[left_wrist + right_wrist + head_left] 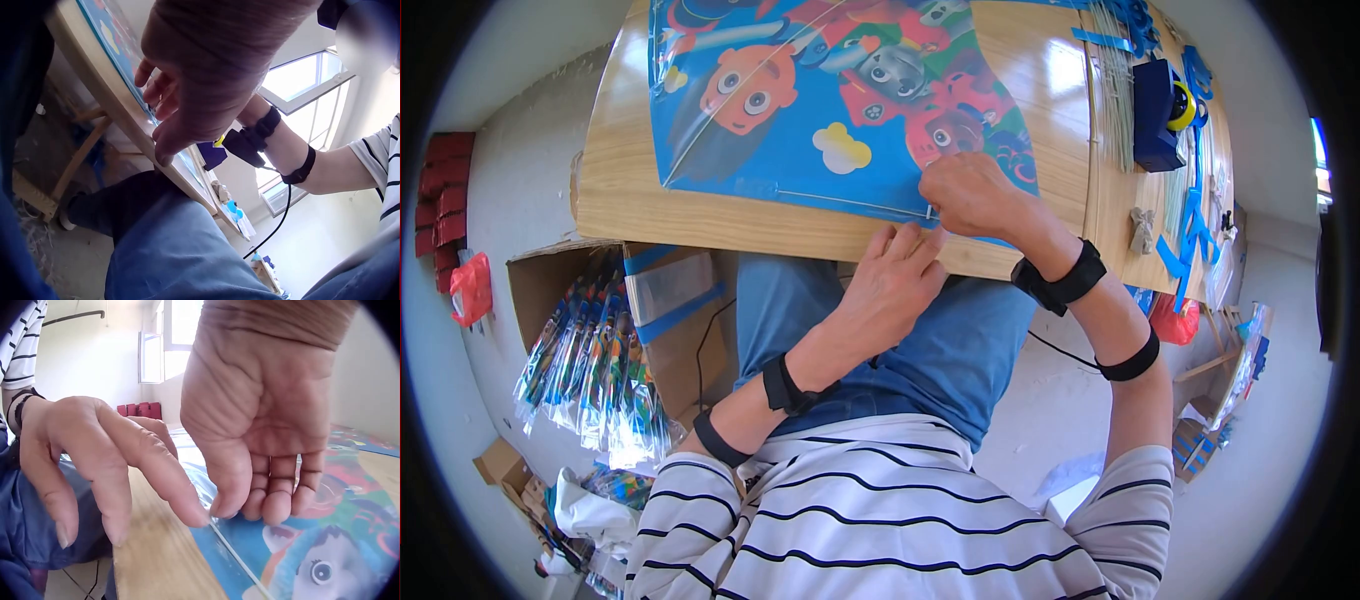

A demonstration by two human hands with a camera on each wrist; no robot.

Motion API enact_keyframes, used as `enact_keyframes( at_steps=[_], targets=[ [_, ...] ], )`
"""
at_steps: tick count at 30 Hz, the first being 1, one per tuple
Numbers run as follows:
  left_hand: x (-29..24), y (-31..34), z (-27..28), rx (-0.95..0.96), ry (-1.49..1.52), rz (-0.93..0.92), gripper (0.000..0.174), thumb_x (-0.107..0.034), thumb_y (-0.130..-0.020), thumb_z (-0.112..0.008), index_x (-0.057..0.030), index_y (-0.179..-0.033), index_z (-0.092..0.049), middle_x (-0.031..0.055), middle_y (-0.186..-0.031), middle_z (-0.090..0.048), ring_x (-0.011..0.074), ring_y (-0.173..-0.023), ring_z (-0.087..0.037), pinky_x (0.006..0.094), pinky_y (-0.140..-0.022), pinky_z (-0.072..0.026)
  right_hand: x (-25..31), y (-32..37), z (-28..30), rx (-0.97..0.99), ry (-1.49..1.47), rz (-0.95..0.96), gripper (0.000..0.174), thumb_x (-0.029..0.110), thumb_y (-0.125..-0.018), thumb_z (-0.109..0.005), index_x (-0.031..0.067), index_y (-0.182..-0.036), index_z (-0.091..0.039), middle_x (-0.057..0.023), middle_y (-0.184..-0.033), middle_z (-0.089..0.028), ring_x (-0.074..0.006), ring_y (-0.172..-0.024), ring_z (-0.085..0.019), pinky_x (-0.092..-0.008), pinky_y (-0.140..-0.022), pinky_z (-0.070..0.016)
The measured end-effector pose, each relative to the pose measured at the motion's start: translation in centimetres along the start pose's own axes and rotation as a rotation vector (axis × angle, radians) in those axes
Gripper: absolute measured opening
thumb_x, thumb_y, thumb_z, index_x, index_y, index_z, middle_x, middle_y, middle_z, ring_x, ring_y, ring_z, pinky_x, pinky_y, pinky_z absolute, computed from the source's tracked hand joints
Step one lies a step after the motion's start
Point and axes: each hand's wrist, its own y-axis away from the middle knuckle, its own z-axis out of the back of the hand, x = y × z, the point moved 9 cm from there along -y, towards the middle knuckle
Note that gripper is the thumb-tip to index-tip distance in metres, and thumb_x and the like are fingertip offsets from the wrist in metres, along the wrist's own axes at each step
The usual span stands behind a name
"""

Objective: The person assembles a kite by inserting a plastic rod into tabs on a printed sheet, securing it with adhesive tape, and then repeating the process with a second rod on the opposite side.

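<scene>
Head view gives me the layout: a blue cartoon-printed plastic sheet [840,100] lies flat on the light wooden table [700,215], its near edge running close along the table's front lip; a thin pale rod [800,197] lies along that edge, its long axis left to right across my screen, and it ends just where both hands meet. The right hand [970,195] sits on top of that end, knuckles up, fingers curled under; the left hand [895,285] comes up from the lap below the table edge, fingers fairly straight, tips at the same spot. From the hands, the rod runs away toward the person's left; the right hand is the nearer, being directly on it.

The right wrist view shows what the head view hides under the knuckles; the right hand [262,419] has thumb and curled fingertips closed together on the rod [234,553] where it meets the sheet [325,550], so I judge it to be pinching the rod's end; the left hand [106,469] grips nothing, its forefinger tip merely touching the sheet's edge beside the right thumb, the other fingers loose above the table [162,556].

The left wrist view adds little; the left hand [200,81] fills it from below, its fingers reaching over the table's lip, and the contact point is out of sight.
</scene>
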Motion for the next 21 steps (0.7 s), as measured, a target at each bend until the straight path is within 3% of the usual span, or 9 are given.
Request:
enact_keyframes(
  at_steps=[6, 8, 11, 14, 16, 18, 20, 21],
  targets=[
    [0.3, -0.3, -0.3, -0.006, -0.016, 0.014, 0.019, -0.002, -0.073, -0.066, 0.0001, -0.092, -0.063, 0.0184, -0.130, -0.058, 0.0346, -0.112, -0.053, 0.0493, -0.099, -0.0426, 0.2, -0.1, 0.0, -0.010, 0.050, -0.005, 0.004, 0.006, -0.070, -0.067, 0.0029, -0.072, -0.069, -0.0178, -0.080, -0.068, -0.0399, -0.082, -0.069, -0.0493, -0.066, -0.0521],
    [0.3, -0.4, -0.3, 0.001, -0.029, 0.033, 0.020, -0.004, -0.075, -0.067, -0.0001, -0.095, -0.065, 0.0201, -0.131, -0.059, 0.0328, -0.116, -0.053, 0.0490, -0.102, -0.0412, 0.1, -0.3, -0.1, 0.021, 0.070, -0.037, 0.005, 0.007, -0.070, -0.067, 0.0039, -0.073, -0.070, -0.0179, -0.080, -0.069, -0.0398, -0.083, -0.069, -0.0486, -0.068, -0.0532],
    [0.0, -0.5, -0.6, -0.012, -0.062, 0.042, 0.027, -0.009, -0.071, -0.072, -0.0017, -0.096, -0.064, 0.0191, -0.131, -0.059, 0.0318, -0.114, -0.054, 0.0501, -0.103, -0.0402, -1.5, -0.4, -0.2, 0.088, -0.004, -0.153, 0.010, 0.011, -0.070, -0.071, 0.0048, -0.078, -0.073, -0.0182, -0.082, -0.070, -0.0394, -0.084, -0.070, -0.0477, -0.070, -0.0550],
    [-0.1, -0.7, -0.8, -0.006, -0.073, 0.043, 0.033, -0.012, -0.067, -0.077, -0.0026, -0.096, -0.063, 0.0178, -0.131, -0.058, 0.0313, -0.113, -0.054, 0.0511, -0.104, -0.0391, -3.3, 0.2, -0.1, 0.136, -0.293, -0.185, 0.018, 0.018, -0.070, -0.077, 0.0048, -0.082, -0.073, -0.0159, -0.079, -0.070, -0.0359, -0.079, -0.070, -0.0455, -0.071, -0.0555],
    [-0.2, -0.7, -0.8, 0.009, -0.074, 0.046, 0.036, -0.013, -0.066, -0.079, -0.0029, -0.097, -0.063, 0.0173, -0.132, -0.057, 0.0309, -0.114, -0.054, 0.0517, -0.106, -0.0383, -4.8, 1.2, 2.6, -0.239, -0.369, -0.300, 0.022, 0.018, -0.068, -0.080, 0.0036, -0.082, -0.072, -0.0139, -0.077, -0.069, -0.0326, -0.076, -0.069, -0.0436, -0.070, -0.0545],
    [-0.3, -0.7, -0.7, 0.020, -0.082, 0.053, 0.038, -0.014, -0.066, -0.080, -0.0033, -0.098, -0.063, 0.0167, -0.132, -0.057, 0.0306, -0.115, -0.053, 0.0525, -0.107, -0.0374, -6.3, 2.5, 4.5, -0.459, -0.415, -0.394, 0.024, 0.017, -0.067, -0.082, 0.0026, -0.082, -0.070, -0.0125, -0.076, -0.068, -0.0300, -0.074, -0.068, -0.0421, -0.069, -0.0535],
    [-0.4, -0.7, -0.7, 0.046, -0.090, 0.059, 0.039, -0.015, -0.066, -0.081, -0.0035, -0.099, -0.064, 0.0163, -0.133, -0.057, 0.0304, -0.116, -0.053, 0.0532, -0.108, -0.0368, -7.1, 3.3, 7.1, -0.527, -0.439, -0.479, 0.024, 0.014, -0.066, -0.083, 0.0019, -0.081, -0.067, -0.0116, -0.077, -0.068, -0.0282, -0.074, -0.067, -0.0409, -0.068, -0.0523],
    [-0.5, -0.8, -0.7, 0.056, -0.094, 0.060, 0.040, -0.016, -0.066, -0.081, -0.0036, -0.100, -0.064, 0.0161, -0.134, -0.057, 0.0303, -0.117, -0.053, 0.0535, -0.108, -0.0365, -6.7, 3.4, 6.2, -0.464, -0.445, -0.472, 0.024, 0.012, -0.066, -0.083, 0.0018, -0.080, -0.067, -0.0116, -0.078, -0.068, -0.0285, -0.074, -0.067, -0.0409, -0.068, -0.0521]
  ],
)
